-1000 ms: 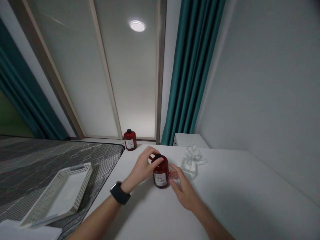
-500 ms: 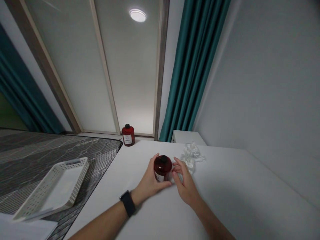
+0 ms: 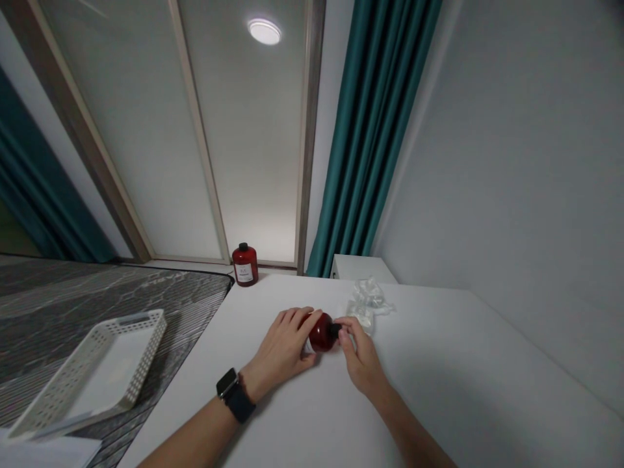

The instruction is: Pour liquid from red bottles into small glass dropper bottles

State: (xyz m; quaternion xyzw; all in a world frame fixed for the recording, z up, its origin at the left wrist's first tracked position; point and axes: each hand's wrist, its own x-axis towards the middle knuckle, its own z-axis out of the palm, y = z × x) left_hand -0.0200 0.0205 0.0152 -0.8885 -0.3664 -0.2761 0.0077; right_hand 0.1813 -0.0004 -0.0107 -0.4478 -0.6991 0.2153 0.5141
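Note:
A dark red bottle (image 3: 322, 333) with a black cap (image 3: 335, 329) is tipped on its side above the white table, its cap pointing right. My left hand (image 3: 287, 341) is wrapped round the bottle's body and covers most of its white label. At the other end, the thumb and fingers of my right hand (image 3: 358, 351) pinch the cap. Crumpled clear plastic wrap (image 3: 366, 302) lies just beyond my right hand.
Another red bottle (image 3: 244, 265) with a black cap stands upright at the far left corner of the white table (image 3: 429, 377). A white perforated basket (image 3: 92, 370) sits on the grey surface to the left. Behind the table is a white cabinet (image 3: 363, 268).
The bottle has gone from upright to lying sideways, cap to the right. My left hand has shifted over its body, and my right fingers have closed on the cap.

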